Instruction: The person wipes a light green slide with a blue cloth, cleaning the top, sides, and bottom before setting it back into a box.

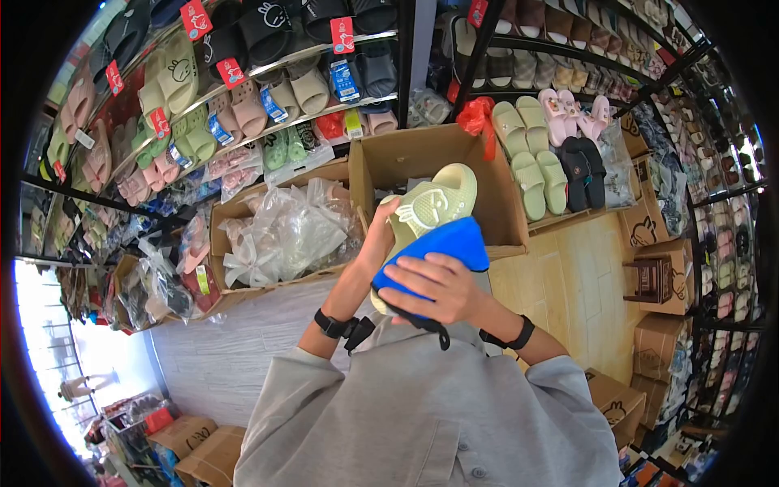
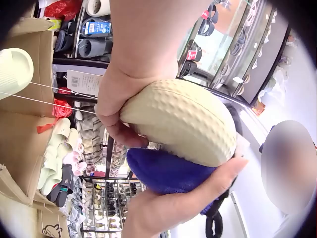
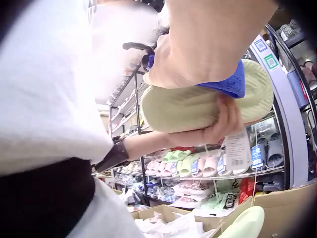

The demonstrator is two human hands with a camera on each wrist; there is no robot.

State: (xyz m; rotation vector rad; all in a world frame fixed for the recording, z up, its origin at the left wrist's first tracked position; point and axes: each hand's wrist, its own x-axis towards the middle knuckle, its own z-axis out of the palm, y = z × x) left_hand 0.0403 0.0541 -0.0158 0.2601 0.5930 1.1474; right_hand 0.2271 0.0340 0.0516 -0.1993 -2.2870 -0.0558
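Note:
A pale green slipper with a white rabbit design is held up in front of the chest. My left hand grips its side, with fingers beneath the sole in the right wrist view. My right hand holds a blue plush cloth with a black loop, laid across the slipper. In the left wrist view the slipper's dimpled footbed edge meets the blue cloth. A white tag hangs by the slipper on a string. A second pale green slipper hangs lower down, partly out of frame.
An open cardboard box stands just behind the slipper. Left of it, another box holds plastic-wrapped goods. Racks of slippers rise ahead and to the right. Several slippers lie beside the open box, above the wooden floor.

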